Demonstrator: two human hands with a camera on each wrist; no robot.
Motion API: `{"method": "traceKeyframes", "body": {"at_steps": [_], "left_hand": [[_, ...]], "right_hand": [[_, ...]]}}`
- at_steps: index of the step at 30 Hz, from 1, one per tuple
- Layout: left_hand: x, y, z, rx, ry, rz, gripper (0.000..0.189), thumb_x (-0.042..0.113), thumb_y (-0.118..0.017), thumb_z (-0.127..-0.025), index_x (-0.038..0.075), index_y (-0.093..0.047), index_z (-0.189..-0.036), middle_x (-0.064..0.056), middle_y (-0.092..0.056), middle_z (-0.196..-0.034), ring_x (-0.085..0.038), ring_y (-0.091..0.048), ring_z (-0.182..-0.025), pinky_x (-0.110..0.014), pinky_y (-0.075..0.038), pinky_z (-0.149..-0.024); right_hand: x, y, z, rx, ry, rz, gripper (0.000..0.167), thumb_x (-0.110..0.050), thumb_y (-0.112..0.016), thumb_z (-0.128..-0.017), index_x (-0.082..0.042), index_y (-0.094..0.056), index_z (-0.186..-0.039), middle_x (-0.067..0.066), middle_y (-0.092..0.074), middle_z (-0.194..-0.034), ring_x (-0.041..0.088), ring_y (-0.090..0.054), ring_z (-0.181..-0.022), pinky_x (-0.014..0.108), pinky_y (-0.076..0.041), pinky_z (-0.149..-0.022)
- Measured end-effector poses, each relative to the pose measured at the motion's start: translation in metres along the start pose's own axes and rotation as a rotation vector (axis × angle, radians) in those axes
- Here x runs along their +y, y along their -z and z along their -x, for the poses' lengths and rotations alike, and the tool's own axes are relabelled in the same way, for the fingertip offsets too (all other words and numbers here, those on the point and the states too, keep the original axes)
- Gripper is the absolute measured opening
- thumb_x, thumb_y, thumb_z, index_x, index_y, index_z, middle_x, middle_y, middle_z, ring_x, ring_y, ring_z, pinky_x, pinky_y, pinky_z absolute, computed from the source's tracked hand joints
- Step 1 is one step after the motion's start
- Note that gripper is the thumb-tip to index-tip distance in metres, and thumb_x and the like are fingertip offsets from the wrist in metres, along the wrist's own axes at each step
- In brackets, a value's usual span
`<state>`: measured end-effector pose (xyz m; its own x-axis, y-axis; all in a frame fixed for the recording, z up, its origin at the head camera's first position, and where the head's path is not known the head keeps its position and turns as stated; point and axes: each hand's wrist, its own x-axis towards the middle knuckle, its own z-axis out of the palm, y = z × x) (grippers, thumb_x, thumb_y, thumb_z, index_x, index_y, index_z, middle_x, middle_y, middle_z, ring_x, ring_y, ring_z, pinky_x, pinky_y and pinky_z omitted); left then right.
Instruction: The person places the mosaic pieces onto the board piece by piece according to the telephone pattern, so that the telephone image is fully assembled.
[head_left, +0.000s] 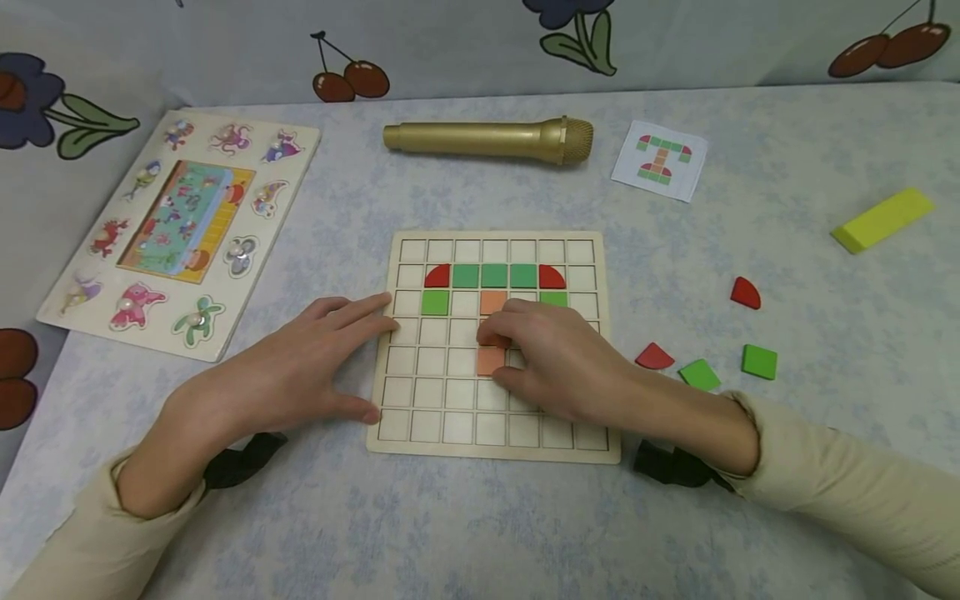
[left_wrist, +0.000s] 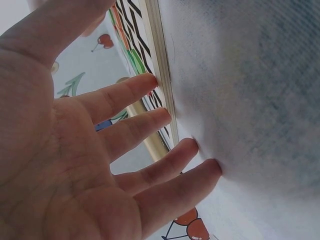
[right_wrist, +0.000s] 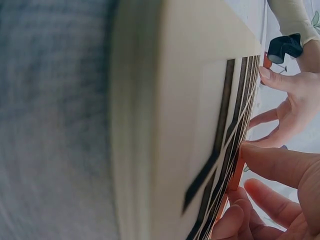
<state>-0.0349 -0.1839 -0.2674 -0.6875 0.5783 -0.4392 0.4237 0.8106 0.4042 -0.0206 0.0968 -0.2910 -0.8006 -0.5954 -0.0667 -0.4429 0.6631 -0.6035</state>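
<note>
A wooden grid board [head_left: 442, 452] lies flat, bearing a row of red and green pieces with light green squares [head_left: 435, 302] below its ends. My right hand [head_left: 562, 358] bends over the middle column of orange squares. Its thumb and fingertips pinch the lowest orange square tile [head_left: 491, 362], which lies in a cell; another orange square is partly under the fingers. Against the board's left edge, my left hand [head_left: 277, 375] spreads its fingers, with thumb and fingertips touching it. In the left wrist view, two fingertips meet the board's side [left_wrist: 165, 65] and two lower ones touch the cloth.
Two red quarter-circles [head_left: 655, 357] and two green squares [head_left: 760, 362] lie right of the board. Behind are a gold microphone [head_left: 480, 142] and a pattern card [head_left: 690, 158]. A yellow block [head_left: 883, 221] lies far right, a picture puzzle board [head_left: 251, 287] at left.
</note>
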Motion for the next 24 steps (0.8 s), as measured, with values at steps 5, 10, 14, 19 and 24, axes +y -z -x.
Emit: {"method": "traceKeyframes", "body": {"at_steps": [5, 10, 14, 19, 24], "left_hand": [[0.0004, 0.0001, -0.0003, -0.001, 0.004, -0.004, 0.092, 0.046, -0.085, -0.074, 0.016, -0.042, -0.150, -0.004, -0.020, -0.162, -0.034, -0.023, -0.141, -0.056, -0.037, -0.103], [0.0003, 0.0001, -0.0002, -0.002, 0.005, -0.005, 0.092, 0.046, -0.085, -0.074, 0.016, -0.042, -0.150, -0.004, -0.020, -0.163, -0.034, -0.023, -0.141, -0.057, -0.037, -0.102], [0.0000, -0.0001, 0.0000, -0.001, 0.003, -0.006, 0.092, 0.046, -0.085, -0.074, 0.016, -0.042, -0.150, -0.003, -0.020, -0.163, -0.034, -0.023, -0.141, -0.057, -0.037, -0.102], [-0.0004, -0.0002, 0.0002, 0.003, 0.000, -0.004, 0.092, 0.046, -0.085, -0.074, 0.016, -0.042, -0.150, -0.004, -0.021, -0.162, -0.034, -0.024, -0.141, -0.056, -0.037, -0.102], [-0.0004, -0.0002, 0.0002, 0.003, -0.003, -0.003, 0.092, 0.046, -0.085, -0.074, 0.016, -0.042, -0.150, -0.004, -0.021, -0.162, -0.034, -0.024, -0.141, -0.056, -0.037, -0.102]], "right_hand": [[0.0002, -0.0002, 0.0002, -0.003, -0.008, -0.001, 0.026, -0.004, -0.077, -0.080, -0.008, -0.071, -0.105, -0.002, -0.063, -0.095, 0.013, -0.055, -0.083, 0.031, -0.047, -0.073], [0.0001, 0.0001, 0.0001, -0.011, -0.008, 0.001, 0.025, -0.005, -0.077, -0.081, -0.009, -0.071, -0.105, -0.002, -0.063, -0.095, 0.013, -0.055, -0.083, 0.031, -0.047, -0.073], [0.0000, 0.0004, 0.0000, -0.019, -0.003, -0.004, 0.024, -0.005, -0.077, -0.081, -0.010, -0.071, -0.104, -0.003, -0.063, -0.095, 0.013, -0.055, -0.083, 0.032, -0.047, -0.075], [0.0006, 0.0019, 0.0007, -0.023, 0.008, -0.010, 0.023, -0.005, -0.076, -0.082, -0.010, -0.071, -0.104, -0.003, -0.064, -0.095, 0.013, -0.055, -0.083, 0.032, -0.047, -0.074], [0.0030, 0.0049, 0.0038, -0.031, 0.017, -0.043, 0.022, -0.005, -0.074, -0.085, -0.009, -0.070, -0.106, -0.004, -0.065, -0.096, 0.013, -0.056, -0.083, 0.032, -0.048, -0.075]]}}
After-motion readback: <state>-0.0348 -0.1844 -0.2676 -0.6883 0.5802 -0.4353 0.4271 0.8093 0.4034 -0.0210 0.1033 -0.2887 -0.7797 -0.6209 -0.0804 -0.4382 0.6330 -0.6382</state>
